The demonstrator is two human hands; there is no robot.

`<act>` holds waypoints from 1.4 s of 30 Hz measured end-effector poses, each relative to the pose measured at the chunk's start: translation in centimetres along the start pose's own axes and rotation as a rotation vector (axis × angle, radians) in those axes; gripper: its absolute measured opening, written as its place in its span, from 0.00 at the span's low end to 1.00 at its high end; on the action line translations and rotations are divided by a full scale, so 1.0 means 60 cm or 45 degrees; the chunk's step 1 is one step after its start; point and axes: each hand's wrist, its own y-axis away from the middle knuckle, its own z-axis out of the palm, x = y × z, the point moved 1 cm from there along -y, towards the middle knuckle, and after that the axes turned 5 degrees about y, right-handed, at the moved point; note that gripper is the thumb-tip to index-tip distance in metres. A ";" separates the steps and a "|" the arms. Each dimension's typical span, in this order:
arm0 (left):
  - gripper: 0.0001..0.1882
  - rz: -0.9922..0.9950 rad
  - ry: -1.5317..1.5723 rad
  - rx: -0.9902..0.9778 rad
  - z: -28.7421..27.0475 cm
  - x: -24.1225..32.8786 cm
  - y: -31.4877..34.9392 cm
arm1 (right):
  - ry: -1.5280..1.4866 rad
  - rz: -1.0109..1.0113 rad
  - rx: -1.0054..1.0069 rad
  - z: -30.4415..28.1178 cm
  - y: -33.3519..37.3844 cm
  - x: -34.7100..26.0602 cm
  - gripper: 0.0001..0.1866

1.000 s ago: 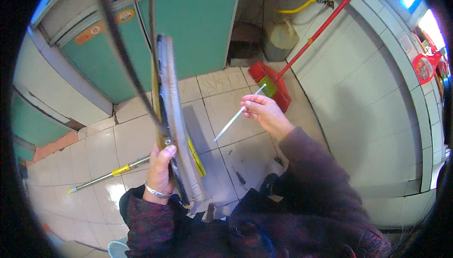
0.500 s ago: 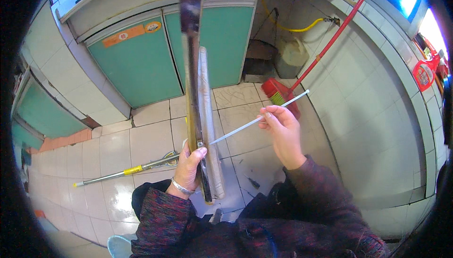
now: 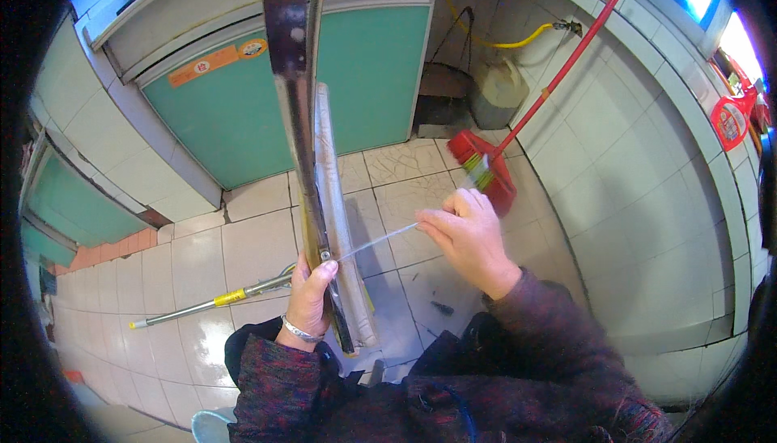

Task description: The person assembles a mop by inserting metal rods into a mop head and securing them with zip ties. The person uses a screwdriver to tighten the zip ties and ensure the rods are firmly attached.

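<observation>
My left hand grips a long dark metal bar near its lower end, thumb on top just below a screw. Along the bar's right side runs a pale padded-looking strip. A thin white plastic strip, like a cable tie, stretches from the bar beside my left thumb to my right hand. The right fingertips are pinched on its free end. Behind my left hand a metal pole with a yellow band reaches left; its joint with the bar is hidden.
A red broom leans on the tiled wall at right. Green cabinet doors stand ahead, beside a plastic jug and a yellow hose. A light-blue bucket sits at lower left. Dark debris lies on the floor tiles.
My right hand has moved down along the white strip toward the bar and turned, and its far end no longer shows beyond my fingers. The bar has shifted left and tilted slightly.
</observation>
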 end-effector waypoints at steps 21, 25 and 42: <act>0.29 -0.008 -0.084 0.021 -0.007 -0.001 0.006 | -0.974 0.404 -1.027 -0.007 0.022 0.031 0.12; 0.23 -0.063 0.012 -0.008 -0.003 0.005 0.013 | -0.899 0.411 -1.093 -0.014 0.016 0.028 0.12; 0.28 0.182 -0.349 -0.058 0.008 -0.011 0.009 | -0.841 0.514 -0.838 0.028 0.010 -0.043 0.11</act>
